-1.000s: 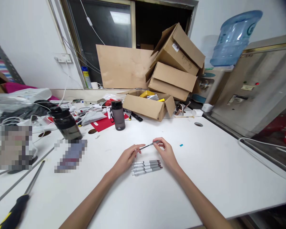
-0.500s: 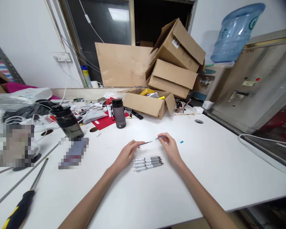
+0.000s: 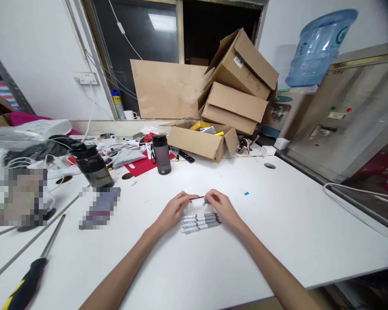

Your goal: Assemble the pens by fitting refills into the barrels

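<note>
– So, what takes up the most room?

– The white table [image 3: 297, 232]. Its far edge carries an open cardboard box [image 3: 194, 143], with yellow things [image 3: 199, 125] showing inside.

– And next in size?

– Two dark bottles. The upright one [image 3: 162, 158] stands near that far edge, just left of the box; the other, a black-topped bottle [image 3: 92, 165], is farther toward the left side. Then there's a screwdriver [image 3: 35, 273] with a black and yellow handle, well to the left of the arms and pointing toward the far edge.

– Where are the hands?

– Over the middle of the table, well apart from both the near and far edges, facing each other with a small gap between. The left hand [image 3: 173, 211] is closed to a pinch, and so is the right hand [image 3: 221, 206].

– What lies by them?

– A row of pens [image 3: 200, 223], white and grey with dark ends, side by side on the tabletop. They lie between the wrists, on the near-edge side of the fingertips.

– What does each hand grip?

– The left has one end of a thin dark refill [image 3: 197, 198]; the other end reaches the right fingertips, though I can't tell whether they pinch it too. The right grips a short grey pen piece [image 3: 205, 202], tilted down toward the pens.

– Anything smaller?

– A blue scrap [image 3: 246, 193] lies flat on the table, near the right hand, on the right-edge side.
</note>
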The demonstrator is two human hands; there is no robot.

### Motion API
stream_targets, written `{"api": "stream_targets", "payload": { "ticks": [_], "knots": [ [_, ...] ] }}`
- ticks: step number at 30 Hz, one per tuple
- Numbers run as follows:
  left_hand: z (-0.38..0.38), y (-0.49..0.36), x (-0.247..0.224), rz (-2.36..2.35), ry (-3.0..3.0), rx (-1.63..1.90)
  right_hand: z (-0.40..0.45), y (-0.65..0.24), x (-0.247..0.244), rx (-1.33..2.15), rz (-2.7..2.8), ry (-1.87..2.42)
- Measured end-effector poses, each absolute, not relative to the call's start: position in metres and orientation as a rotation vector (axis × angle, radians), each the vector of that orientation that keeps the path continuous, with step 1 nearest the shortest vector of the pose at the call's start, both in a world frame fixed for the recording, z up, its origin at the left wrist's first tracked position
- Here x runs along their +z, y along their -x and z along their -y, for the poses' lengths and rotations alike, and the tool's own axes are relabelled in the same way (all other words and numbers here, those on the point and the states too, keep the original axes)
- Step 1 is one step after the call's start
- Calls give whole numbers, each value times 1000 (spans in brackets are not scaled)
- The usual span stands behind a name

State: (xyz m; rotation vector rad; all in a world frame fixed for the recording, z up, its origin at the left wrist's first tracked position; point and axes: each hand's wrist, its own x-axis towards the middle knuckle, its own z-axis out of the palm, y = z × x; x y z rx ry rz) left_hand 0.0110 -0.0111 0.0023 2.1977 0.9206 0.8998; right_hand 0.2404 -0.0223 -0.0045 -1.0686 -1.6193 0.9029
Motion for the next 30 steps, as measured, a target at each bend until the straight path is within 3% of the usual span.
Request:
{"api": "stream_targets", "payload": {
  "ticks": [4,19,30],
  "knots": [
    [11,-11,2,-909,-2175,927,14,-244,-10,1032,1529,1085],
    [0,1,-5,-1163,-2069,1025,10,-258,-4,691,1467,1138],
    [3,-2,-3,-1149,-2146,952,11,-258,-4,710,1479,1158]
  ]
}}
